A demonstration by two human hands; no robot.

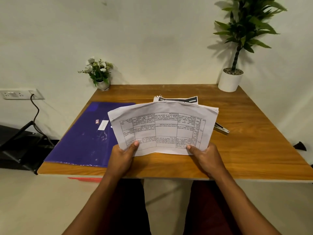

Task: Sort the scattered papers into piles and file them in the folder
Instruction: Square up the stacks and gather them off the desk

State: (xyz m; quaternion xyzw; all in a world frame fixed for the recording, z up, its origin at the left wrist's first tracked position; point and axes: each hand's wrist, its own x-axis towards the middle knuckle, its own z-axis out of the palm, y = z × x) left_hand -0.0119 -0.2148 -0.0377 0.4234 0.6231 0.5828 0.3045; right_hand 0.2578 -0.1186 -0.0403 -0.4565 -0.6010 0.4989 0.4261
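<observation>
I hold a stack of white papers [163, 128] lifted above the middle of the wooden table [254, 141]; the top sheet carries a printed grid of text, upside down to me. My left hand [123, 158] grips the stack's near left corner with the thumb on top. My right hand [205, 158] grips the near right corner the same way. Behind the stack a sheet with a black band [177, 99] peeks out. A closed purple folder [81, 138] with a white label lies flat on the table's left side, partly under the stack's left edge.
A metal stapler [221, 129] lies right of the papers, half hidden. A small flower pot [100, 73] stands at the back left corner, a tall plant in a white pot [230, 80] at the back right. A wall socket with black cable [22, 94] is at left.
</observation>
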